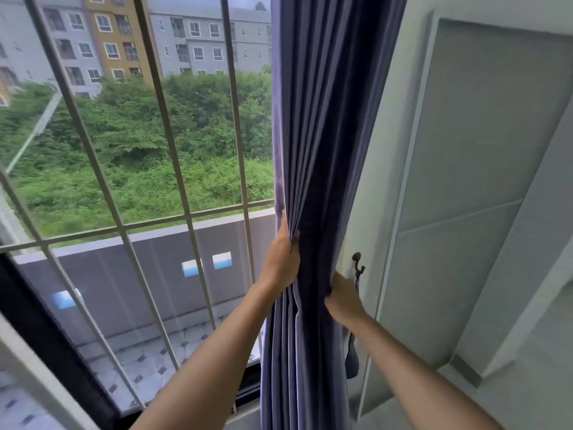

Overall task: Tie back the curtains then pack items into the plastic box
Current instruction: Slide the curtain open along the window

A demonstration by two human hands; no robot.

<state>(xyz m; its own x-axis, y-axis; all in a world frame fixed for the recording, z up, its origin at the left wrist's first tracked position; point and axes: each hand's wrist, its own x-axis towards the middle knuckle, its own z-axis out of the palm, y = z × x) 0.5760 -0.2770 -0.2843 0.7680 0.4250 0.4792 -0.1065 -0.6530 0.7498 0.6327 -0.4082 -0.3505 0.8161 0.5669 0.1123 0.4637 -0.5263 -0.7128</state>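
A purple curtain (pixel 322 119) hangs gathered in folds at the right edge of the window. My left hand (pixel 280 259) grips the curtain's left side at waist height of the bunch. My right hand (pixel 342 297) presses against its right side, fingers tucked behind the cloth. A dark metal hook (pixel 357 268) is fixed to the wall just right of my right hand. Below it a dark strap, the tieback (pixel 352 358), hangs down behind my right forearm. The plastic box is not in view.
The window (pixel 139 150) has pale metal bars (pixel 173 135) and a dark frame at the lower left. A pale wall and a panelled door (pixel 465 181) stand to the right of the curtain. Outside are a tiled balcony, greenery and apartment blocks.
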